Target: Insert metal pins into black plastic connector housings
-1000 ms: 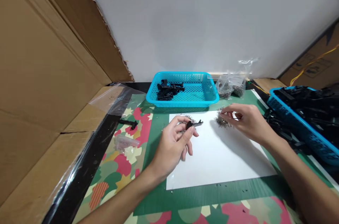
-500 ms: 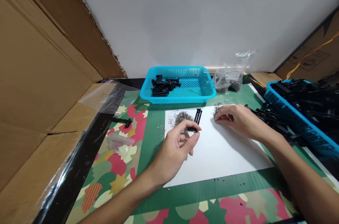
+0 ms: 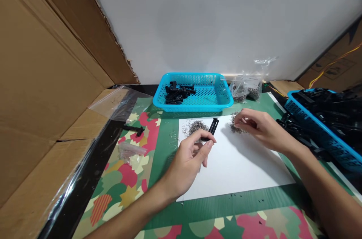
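Note:
Between the thumb and fingers of my left hand (image 3: 190, 156) is a slim black plastic part (image 3: 214, 127), its two-pronged end pointing up and away. Just behind that hand lies a pile of tiny metal pins (image 3: 198, 126) on the white sheet (image 3: 226, 167). My right hand (image 3: 258, 127) is pinched closed beside a second pile of tiny metal pieces (image 3: 235, 120) at the sheet's far right. Whatever its fingertips hold is too small or hidden to make out.
A blue basket (image 3: 195, 108) holding several black parts stands at the back. Bags of metal pieces (image 3: 246, 90) sit beside it. At the right is a blue basket (image 3: 325, 127) heaped with black parts. One black part (image 3: 132, 129) and a plastic bag (image 3: 131, 152) lie left.
My right hand has lifted slightly off the right-hand pile, fingertips still together. My left hand keeps its grip on the black plastic part. The view has shifted a little.

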A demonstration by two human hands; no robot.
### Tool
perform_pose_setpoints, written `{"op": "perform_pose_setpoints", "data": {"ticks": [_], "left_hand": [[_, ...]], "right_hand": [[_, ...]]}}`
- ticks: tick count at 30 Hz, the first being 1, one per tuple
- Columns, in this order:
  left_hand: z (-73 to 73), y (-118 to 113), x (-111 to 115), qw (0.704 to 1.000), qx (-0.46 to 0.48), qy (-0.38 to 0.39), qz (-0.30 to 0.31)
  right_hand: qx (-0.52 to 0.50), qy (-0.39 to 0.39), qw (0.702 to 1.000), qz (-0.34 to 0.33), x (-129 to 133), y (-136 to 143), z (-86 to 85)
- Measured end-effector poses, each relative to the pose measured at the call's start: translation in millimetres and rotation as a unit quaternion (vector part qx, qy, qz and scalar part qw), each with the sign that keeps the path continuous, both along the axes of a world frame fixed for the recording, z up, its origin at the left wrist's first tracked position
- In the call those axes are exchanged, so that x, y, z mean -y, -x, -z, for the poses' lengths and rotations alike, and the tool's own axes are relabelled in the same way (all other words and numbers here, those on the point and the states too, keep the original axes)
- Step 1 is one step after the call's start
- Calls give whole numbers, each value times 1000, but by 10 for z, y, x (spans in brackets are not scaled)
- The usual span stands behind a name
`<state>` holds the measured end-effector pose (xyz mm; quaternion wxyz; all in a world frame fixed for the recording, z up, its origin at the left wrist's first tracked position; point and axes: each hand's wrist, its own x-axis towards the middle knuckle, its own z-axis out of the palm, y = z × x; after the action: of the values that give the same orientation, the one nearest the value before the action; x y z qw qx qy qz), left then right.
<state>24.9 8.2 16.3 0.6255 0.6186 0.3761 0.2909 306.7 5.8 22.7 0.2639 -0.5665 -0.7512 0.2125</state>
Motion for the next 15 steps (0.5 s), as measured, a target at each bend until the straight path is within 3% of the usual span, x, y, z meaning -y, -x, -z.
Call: {"op": "perform_pose_setpoints", "data": {"ticks": [5, 11, 15], "left_hand": [[-16, -1, 3, 1000, 0, -16, -1], [-10, -3, 12, 1000, 0, -13, -9], [-25, -8, 20, 1000, -3, -14, -5]], "right_hand": [[-55, -23, 998, -8, -6, 74, 10], [-6, 0, 1000, 15, -20, 73, 66], [27, 31, 999, -12, -10, 48, 54]]}}
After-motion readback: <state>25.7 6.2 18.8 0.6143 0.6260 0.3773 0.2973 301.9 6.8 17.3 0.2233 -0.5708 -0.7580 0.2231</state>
